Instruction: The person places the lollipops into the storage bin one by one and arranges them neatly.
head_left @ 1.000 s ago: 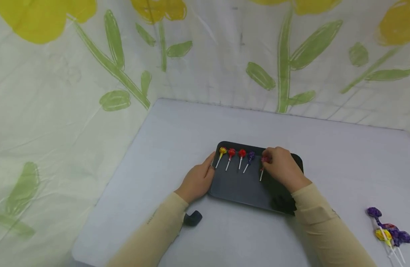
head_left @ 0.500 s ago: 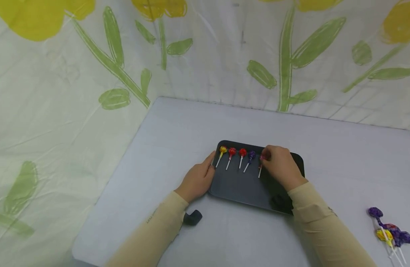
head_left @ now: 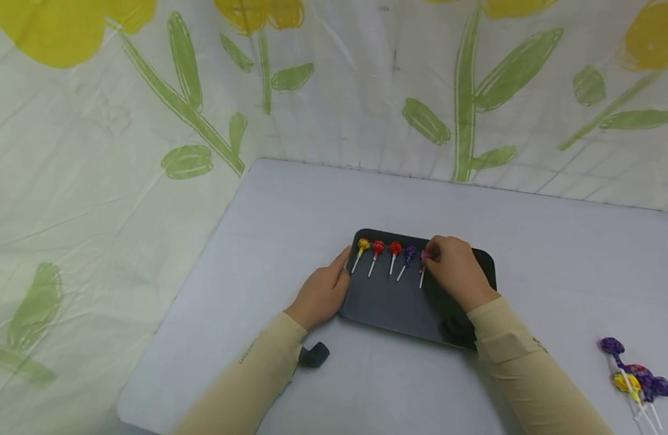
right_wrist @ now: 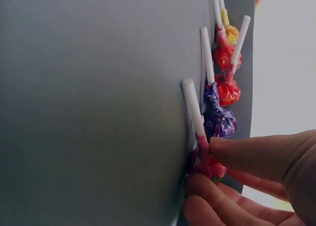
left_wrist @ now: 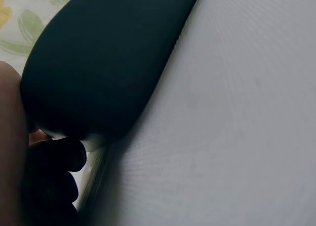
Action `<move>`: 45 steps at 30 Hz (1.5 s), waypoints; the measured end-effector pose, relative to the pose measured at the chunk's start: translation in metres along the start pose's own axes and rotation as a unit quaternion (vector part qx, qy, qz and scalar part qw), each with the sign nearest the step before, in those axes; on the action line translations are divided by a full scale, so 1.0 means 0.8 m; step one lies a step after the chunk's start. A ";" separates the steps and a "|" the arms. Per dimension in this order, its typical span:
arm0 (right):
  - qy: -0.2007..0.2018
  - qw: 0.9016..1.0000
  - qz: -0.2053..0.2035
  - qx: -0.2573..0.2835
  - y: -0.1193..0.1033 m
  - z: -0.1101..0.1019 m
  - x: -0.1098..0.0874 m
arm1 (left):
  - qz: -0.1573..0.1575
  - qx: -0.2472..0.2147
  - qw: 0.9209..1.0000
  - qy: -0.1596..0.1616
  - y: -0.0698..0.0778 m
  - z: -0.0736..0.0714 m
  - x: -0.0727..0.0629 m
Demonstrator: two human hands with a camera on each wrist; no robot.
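On the white table lies a black tray. My left hand grips its left edge, and curled fingers show dark in the left wrist view. With thumb and fingers my right hand pinches the wrapped head of a red-pink lollipop at the tray's far side, its white stick pointing toward me. Left of it lie a purple lollipop, two red lollipops and a yellow lollipop, in a row along the far rim. Fingers partly hide the held lollipop's head.
A loose pile of lollipops, purple, yellow and red, lies on the table at the right. A black curved piece shows beside the left wrist. A flower-printed curtain hangs behind the table.
My right hand has shifted slightly left with the red-pink lollipop, bringing it closer to the purple one. The left hand keeps its place on the tray.
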State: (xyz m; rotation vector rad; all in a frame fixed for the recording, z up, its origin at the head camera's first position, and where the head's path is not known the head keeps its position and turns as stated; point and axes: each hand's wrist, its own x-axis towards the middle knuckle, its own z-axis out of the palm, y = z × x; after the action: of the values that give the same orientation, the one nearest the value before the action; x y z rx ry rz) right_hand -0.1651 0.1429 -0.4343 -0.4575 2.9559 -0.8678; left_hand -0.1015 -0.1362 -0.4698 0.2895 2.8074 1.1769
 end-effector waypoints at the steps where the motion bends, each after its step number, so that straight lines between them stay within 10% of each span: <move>1: 0.002 1.000 -0.002 0.000 0.000 0.000 0.000 | 0.001 0.001 1.000 0.001 0.000 0.000 0.000; 45: -0.007 1.000 0.019 -0.005 -0.006 -0.033 -0.021 | -0.002 0.001 1.000 0.004 0.001 0.002 0.000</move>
State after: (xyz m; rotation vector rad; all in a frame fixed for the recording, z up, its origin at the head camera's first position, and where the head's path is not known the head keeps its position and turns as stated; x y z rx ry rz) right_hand -0.1507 0.1577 -0.4100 -0.4049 2.9470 -0.8434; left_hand -0.1015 -0.1343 -0.4705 0.2808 2.8142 1.1775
